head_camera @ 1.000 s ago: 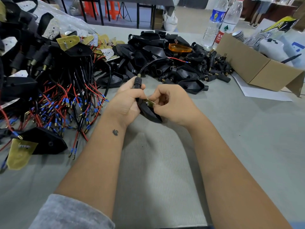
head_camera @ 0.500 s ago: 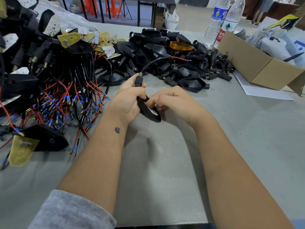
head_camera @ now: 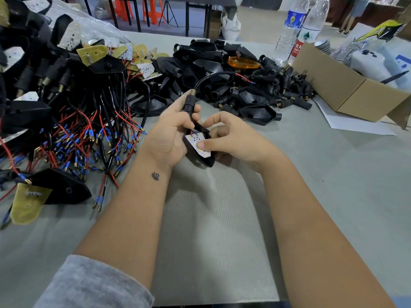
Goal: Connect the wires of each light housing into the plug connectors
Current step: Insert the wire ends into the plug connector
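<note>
Between two heaps, left hand (head_camera: pixel 171 134) grips the light housing (head_camera: pixel 200 156); right hand (head_camera: pixel 231 138) fingers pinch its LED board (head_camera: pixel 196 143).

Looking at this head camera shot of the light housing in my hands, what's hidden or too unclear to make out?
- Head view: how the red and black leads join the white LED board is too small to tell, and the right hand thumb covers part of the board.
- The housing rear is hidden behind the left hand.
- The far tip of the black cable is lost in the black housing pile.
- Bottle labels are too blurred to read.
</note>
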Tool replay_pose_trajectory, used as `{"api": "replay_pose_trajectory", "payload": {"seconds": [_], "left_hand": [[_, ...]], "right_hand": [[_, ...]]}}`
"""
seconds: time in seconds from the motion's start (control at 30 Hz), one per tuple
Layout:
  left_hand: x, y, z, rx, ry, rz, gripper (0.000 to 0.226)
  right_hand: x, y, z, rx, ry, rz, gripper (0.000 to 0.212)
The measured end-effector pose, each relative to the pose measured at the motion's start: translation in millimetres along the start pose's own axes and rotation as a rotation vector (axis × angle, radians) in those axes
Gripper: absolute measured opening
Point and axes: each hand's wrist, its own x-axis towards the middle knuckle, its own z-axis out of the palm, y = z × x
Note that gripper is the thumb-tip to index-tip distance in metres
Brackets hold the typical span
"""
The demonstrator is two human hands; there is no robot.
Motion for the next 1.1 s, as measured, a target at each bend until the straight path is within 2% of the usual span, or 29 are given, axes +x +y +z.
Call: {"api": "replay_pose_trajectory", "payload": {"seconds": [0.17,0.33,0.53,0.67,0.83,0.9,1.0,1.1], "left_hand": [[-0.2,0.1,1.1,0.113,-0.006,0.049,0.064],[1.8,0.4,6.3,0.059,0.017,0.032,0.041],[2.6,0.5,5.5,-0.025,-0.041,-0.051,0.044],[0.9,2.2,7.1,-0.059,-0.127,-0.093,0.048],[1.5,-0.1,6.1,0.073,-0.101,-0.091,0.055],[1.2,-2.4,8.5,0.178,-0.111,-0.057,0.045],[2.4,-8.2,8.2,0.387,-0.046,0.033,0.018],[2.7,-12.7,6.3,0.426,-0.002,0.086,0.018]], "right_hand": [[-3.6,-1.8,3.2,0.078,-0.082,0.004,0.012],[0.1,0.0,8.8,0.161,-0.062,-0.004,0.012],[2.6,0.3,14.1,0.216,-0.001,-0.013,0.03],[5.0,-1.9,13.7,0.345,0.09,-0.056,0.019],[8.9,-1.3,17.0,0.534,0.243,-0.055,0.019],[11.6,-1.0,21.7,0.555,0.318,-0.058,0.027],[14.2,-0.8,25.1,0.663,0.38,-0.096,0.025],[16.8,0.6,22.4,0.744,0.39,-0.092,0.02]]}}
